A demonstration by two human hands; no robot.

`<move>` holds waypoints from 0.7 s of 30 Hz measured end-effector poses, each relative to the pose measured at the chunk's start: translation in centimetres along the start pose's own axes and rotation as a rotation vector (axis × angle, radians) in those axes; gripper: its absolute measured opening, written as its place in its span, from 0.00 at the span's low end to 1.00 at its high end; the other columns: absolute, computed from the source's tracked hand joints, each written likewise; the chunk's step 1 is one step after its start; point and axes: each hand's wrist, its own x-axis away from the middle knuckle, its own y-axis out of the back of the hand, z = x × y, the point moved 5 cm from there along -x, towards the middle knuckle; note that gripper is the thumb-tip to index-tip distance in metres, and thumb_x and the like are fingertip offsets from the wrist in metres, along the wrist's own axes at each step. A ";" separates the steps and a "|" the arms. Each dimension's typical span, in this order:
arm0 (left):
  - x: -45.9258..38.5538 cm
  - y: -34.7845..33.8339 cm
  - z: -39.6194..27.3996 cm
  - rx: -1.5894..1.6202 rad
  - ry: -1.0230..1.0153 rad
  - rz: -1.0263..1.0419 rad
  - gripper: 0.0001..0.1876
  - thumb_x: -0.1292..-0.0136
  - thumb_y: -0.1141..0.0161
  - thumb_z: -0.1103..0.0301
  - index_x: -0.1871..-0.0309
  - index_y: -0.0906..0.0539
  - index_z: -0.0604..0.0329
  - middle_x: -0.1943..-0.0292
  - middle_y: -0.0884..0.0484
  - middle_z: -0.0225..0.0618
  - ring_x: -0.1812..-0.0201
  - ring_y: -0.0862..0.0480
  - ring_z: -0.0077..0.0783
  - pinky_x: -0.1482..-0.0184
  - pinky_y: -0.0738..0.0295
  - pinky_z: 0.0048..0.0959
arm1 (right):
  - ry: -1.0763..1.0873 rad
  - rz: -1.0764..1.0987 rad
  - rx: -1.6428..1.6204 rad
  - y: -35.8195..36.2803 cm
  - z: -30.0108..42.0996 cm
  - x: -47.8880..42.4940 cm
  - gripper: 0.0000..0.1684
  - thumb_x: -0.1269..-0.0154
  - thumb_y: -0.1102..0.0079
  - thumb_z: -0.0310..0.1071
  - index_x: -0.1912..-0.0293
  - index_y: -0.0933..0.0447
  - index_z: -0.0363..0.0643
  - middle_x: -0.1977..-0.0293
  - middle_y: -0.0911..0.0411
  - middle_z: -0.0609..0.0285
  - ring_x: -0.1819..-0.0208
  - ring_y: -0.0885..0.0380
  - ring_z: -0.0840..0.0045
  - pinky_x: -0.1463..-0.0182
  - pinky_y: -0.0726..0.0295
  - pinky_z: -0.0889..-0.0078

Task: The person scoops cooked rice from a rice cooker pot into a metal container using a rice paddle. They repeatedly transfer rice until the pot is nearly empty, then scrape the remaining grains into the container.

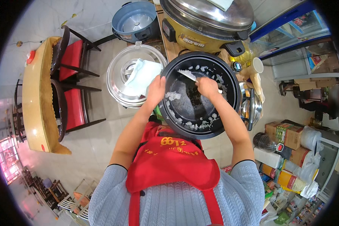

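Observation:
A black cooker inner pot (186, 130) stands before me, with clumps of white rice (173, 96) stuck around its floor and wall. My right hand (208, 87) is closed on the handle of a white rice paddle (187, 75), whose blade is inside the pot and has rice on it. My left hand (157, 89) holds the pot's left rim, fingers along the outside. Left of the pot lies a round steel and clear lid (115, 84) with a folded pale cloth (147, 74) on it, close to my left hand.
Beyond the pot a large gold rice cooker (192, 41) with a steel lid stands on a wooden table (167, 46). A blue-grey cooker body (135, 24) is at the upper left. Steel lids (246, 104), an oil bottle and a paper cup (256, 66) stand right. Red chairs (73, 104) are left.

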 end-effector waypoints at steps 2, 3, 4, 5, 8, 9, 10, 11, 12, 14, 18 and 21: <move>-0.1 -0.2 0.1 0.016 -0.002 0.014 0.19 0.26 0.58 0.55 0.60 0.28 0.66 0.67 0.24 0.60 0.61 0.25 0.63 0.57 0.30 0.44 | 0.028 0.086 0.048 -1.2 1.2 0.0 0.10 0.45 0.42 0.38 0.67 0.16 0.45 0.66 0.17 0.51 0.62 0.17 0.60 0.60 0.19 0.58; -0.1 -0.1 0.1 0.021 -0.003 0.016 0.19 0.26 0.58 0.55 0.60 0.28 0.66 0.66 0.24 0.60 0.61 0.25 0.63 0.57 0.30 0.44 | 0.134 0.147 0.167 -1.9 3.2 1.0 0.09 0.46 0.42 0.36 0.68 0.16 0.46 0.67 0.17 0.53 0.63 0.17 0.60 0.59 0.19 0.58; -0.1 0.0 0.0 0.029 0.006 0.020 0.20 0.26 0.59 0.55 0.60 0.28 0.66 0.66 0.24 0.61 0.60 0.25 0.64 0.56 0.31 0.46 | 0.191 0.128 0.120 -2.3 3.6 2.1 0.09 0.46 0.42 0.36 0.67 0.16 0.47 0.67 0.17 0.53 0.62 0.17 0.60 0.59 0.19 0.58; -0.1 0.2 -0.3 0.036 0.015 0.026 0.20 0.27 0.59 0.55 0.61 0.28 0.66 0.65 0.24 0.62 0.59 0.25 0.65 0.55 0.31 0.48 | 0.247 0.110 0.074 -2.6 3.7 2.8 0.09 0.46 0.42 0.36 0.65 0.16 0.48 0.67 0.17 0.53 0.62 0.17 0.60 0.58 0.19 0.57; -0.1 0.1 0.2 0.060 0.037 0.028 0.20 0.26 0.61 0.54 0.59 0.27 0.65 0.64 0.24 0.59 0.59 0.25 0.62 0.54 0.31 0.44 | 0.086 0.078 -0.066 -0.6 1.7 3.9 0.12 0.40 0.45 0.39 0.58 0.18 0.49 0.64 0.18 0.52 0.59 0.18 0.59 0.58 0.20 0.55; -0.1 0.1 0.4 0.066 0.041 0.034 0.21 0.25 0.62 0.54 0.57 0.27 0.65 0.64 0.24 0.58 0.59 0.24 0.60 0.54 0.30 0.41 | 0.052 0.093 -0.142 0.0 1.0 3.9 0.12 0.38 0.46 0.40 0.57 0.19 0.50 0.63 0.19 0.51 0.58 0.19 0.58 0.57 0.21 0.55; 0.0 0.3 0.6 0.063 0.052 -0.004 0.21 0.25 0.62 0.53 0.57 0.27 0.65 0.63 0.23 0.59 0.58 0.24 0.62 0.53 0.30 0.43 | 0.073 0.072 -0.125 0.3 0.8 4.0 0.13 0.38 0.45 0.40 0.56 0.19 0.50 0.63 0.19 0.51 0.58 0.19 0.58 0.56 0.21 0.55; 0.1 0.5 0.8 0.060 0.063 -0.044 0.22 0.26 0.63 0.53 0.56 0.27 0.65 0.62 0.23 0.61 0.57 0.25 0.64 0.53 0.31 0.45 | 0.094 0.050 -0.109 0.4 0.5 4.0 0.13 0.38 0.45 0.40 0.55 0.19 0.51 0.63 0.19 0.51 0.58 0.19 0.57 0.56 0.21 0.55; 0.1 0.7 0.6 0.057 0.068 -0.079 0.22 0.26 0.64 0.52 0.56 0.27 0.65 0.61 0.22 0.62 0.56 0.25 0.66 0.53 0.31 0.48 | 0.085 0.037 -0.026 -0.2 -0.5 3.7 0.14 0.39 0.43 0.40 0.54 0.20 0.51 0.63 0.19 0.52 0.59 0.19 0.57 0.56 0.21 0.56; -0.1 2.1 0.4 0.105 0.042 -0.090 0.18 0.28 0.56 0.56 0.52 0.28 0.64 0.65 0.20 0.53 0.61 0.20 0.52 0.57 0.28 0.41 | 0.213 -0.061 -0.015 2.8 0.8 3.9 0.15 0.41 0.41 0.38 0.54 0.20 0.50 0.64 0.20 0.54 0.61 0.19 0.59 0.59 0.21 0.56; 0.1 1.5 1.0 0.138 0.062 0.093 0.12 0.33 0.45 0.66 0.51 0.27 0.62 0.75 0.21 0.39 0.74 0.23 0.31 0.67 0.29 0.31 | 0.392 -0.065 0.144 3.1 4.4 2.4 0.17 0.43 0.41 0.35 0.52 0.21 0.49 0.66 0.22 0.57 0.64 0.19 0.62 0.62 0.22 0.59; -0.2 0.6 1.7 0.251 0.080 0.079 0.13 0.35 0.43 0.69 0.49 0.26 0.60 0.80 0.25 0.34 0.77 0.27 0.27 0.71 0.31 0.28 | 0.432 -0.039 0.295 -0.7 5.2 1.0 0.13 0.45 0.43 0.32 0.58 0.19 0.46 0.64 0.20 0.57 0.63 0.18 0.63 0.61 0.21 0.58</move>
